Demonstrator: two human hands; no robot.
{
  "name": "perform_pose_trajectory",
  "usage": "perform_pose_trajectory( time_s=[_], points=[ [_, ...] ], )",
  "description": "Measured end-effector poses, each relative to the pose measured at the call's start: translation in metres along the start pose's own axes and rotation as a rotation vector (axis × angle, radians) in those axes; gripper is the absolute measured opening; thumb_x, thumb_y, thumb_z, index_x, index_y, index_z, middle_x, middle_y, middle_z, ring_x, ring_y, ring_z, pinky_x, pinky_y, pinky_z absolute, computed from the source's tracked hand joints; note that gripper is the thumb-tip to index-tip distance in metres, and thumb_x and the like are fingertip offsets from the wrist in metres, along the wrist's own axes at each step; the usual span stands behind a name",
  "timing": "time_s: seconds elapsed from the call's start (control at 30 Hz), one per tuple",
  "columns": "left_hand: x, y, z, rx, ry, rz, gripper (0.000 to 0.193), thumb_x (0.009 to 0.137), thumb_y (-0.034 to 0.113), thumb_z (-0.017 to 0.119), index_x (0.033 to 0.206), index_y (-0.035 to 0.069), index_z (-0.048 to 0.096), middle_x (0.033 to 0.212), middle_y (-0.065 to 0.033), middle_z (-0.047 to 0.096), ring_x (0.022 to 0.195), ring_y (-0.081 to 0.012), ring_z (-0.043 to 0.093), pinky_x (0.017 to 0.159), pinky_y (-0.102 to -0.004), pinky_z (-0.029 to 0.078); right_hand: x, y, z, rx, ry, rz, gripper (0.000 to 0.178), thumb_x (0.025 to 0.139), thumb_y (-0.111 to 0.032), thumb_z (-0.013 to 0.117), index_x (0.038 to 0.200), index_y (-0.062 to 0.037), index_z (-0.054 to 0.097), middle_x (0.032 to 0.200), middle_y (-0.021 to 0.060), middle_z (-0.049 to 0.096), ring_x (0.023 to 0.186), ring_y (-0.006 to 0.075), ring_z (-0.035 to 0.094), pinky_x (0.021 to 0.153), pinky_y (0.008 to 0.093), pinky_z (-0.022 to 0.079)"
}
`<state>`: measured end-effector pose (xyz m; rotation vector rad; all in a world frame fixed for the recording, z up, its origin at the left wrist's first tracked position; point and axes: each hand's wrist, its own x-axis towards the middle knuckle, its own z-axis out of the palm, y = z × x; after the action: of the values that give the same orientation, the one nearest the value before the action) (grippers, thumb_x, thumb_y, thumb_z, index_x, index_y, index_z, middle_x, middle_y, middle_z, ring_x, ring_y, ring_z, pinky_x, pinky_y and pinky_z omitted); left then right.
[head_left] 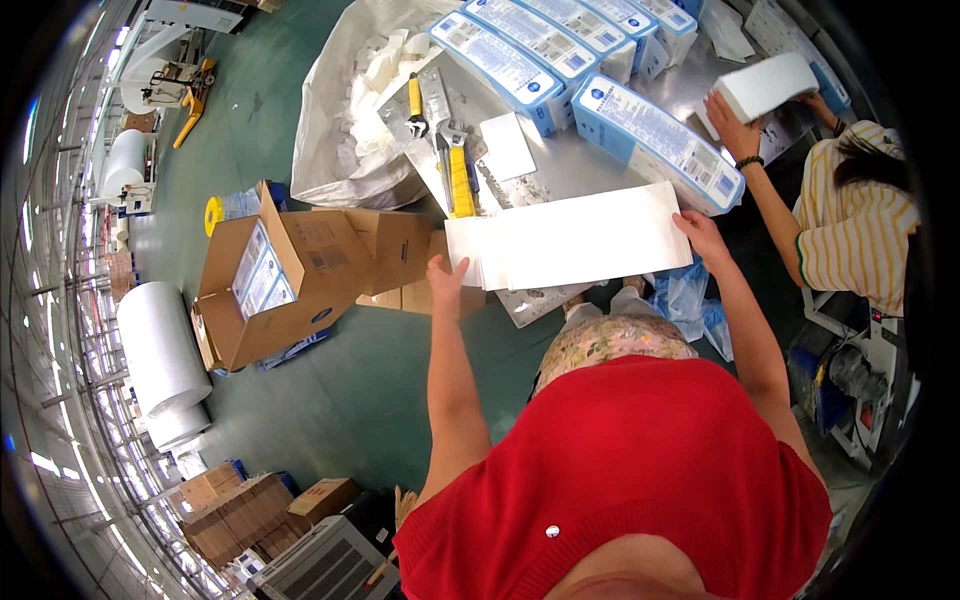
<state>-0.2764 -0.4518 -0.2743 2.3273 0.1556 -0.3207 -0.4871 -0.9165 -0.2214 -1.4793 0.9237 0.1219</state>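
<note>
A long stack of white folded sheets (575, 238) stretches between my two hands at the near edge of the metal table. My left hand (447, 278) grips its left end, thumb and fingers around the lower corner, where some layers stick out unevenly. At the other end my right hand (703, 238) holds the upper right corner, its fingers partly hidden by the stack. Just beyond the stack lies a blue-and-white carton (655, 140). A yellow-handled cutter (460, 180) and an adjustable wrench (416, 105) lie past its left end.
Several more blue-and-white cartons (510, 62) line the metal table (565, 165). A white sack of scraps (330, 130) stands left of it. Below is an open cardboard box (285, 275) with cartons inside. At right, a co-worker's hand (735, 128) holds a white block (768, 85).
</note>
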Motion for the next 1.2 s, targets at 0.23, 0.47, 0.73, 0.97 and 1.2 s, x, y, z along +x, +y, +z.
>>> perform_pose_trajectory(
  time_s=[0.23,0.47,0.73,0.97,1.2],
  points=[
    [-0.006,0.029,0.008,-0.684,-0.024,-0.619,0.059,0.074,0.026,0.069,0.12,0.003,0.04,0.109,-0.0124,0.049,0.097,-0.0229,0.049,0.075,-0.0366,0.045,0.007,0.013,0.001,0.019,-0.002,0.024,0.048,0.08,-0.035,0.061,0.107,0.0028,0.055,0.096,0.0085,0.06,0.084,0.0135,0.056,0.073,0.024,0.043],
    [-0.029,0.032,0.013,-1.227,-0.163,-0.715,0.04,0.082,0.016,0.06,0.118,0.007,0.044,0.113,-0.0081,0.051,0.103,-0.0244,0.05,0.082,-0.0374,0.045,0.003,0.012,0.002,0.047,-0.028,0.016,0.048,0.08,-0.037,0.059,0.106,0.0029,0.055,0.095,0.0081,0.059,0.084,0.0129,0.056,0.073,0.024,0.043],
    [-0.051,0.041,0.03,-0.904,-0.041,-0.465,0.039,0.083,0.006,0.056,0.119,0.002,0.043,0.115,-0.0089,0.051,0.101,-0.0241,0.052,0.083,-0.0376,0.046,0.004,0.013,0.005,0.052,-0.016,0.02,0.048,0.081,-0.037,0.059,0.106,0.0031,0.055,0.095,0.0079,0.059,0.084,0.0127,0.055,0.072,0.024,0.043],
    [-0.057,0.046,0.034,-1.24,-0.36,-0.491,0.033,0.084,0.006,0.054,0.115,-0.001,0.044,0.115,-0.0131,0.049,0.098,-0.0249,0.053,0.083,-0.0383,0.046,0.0,0.013,0.004,0.07,-0.009,0.023,0.05,0.08,-0.038,0.06,0.106,0.0036,0.055,0.096,0.0083,0.059,0.084,0.0129,0.055,0.073,0.0237,0.042],
    [-0.059,0.05,0.045,-0.152,-0.153,-0.152,0.035,0.079,0.009,0.059,0.112,0.004,0.049,0.106,-0.011,0.053,0.091,-0.022,0.053,0.076,-0.0317,0.046,-0.002,0.01,0.002,0.066,0.0,0.056,0.053,0.08,-0.04,0.059,0.109,0.0036,0.053,0.098,0.0084,0.058,0.086,0.0136,0.055,0.075,0.0246,0.042]
  ],
)
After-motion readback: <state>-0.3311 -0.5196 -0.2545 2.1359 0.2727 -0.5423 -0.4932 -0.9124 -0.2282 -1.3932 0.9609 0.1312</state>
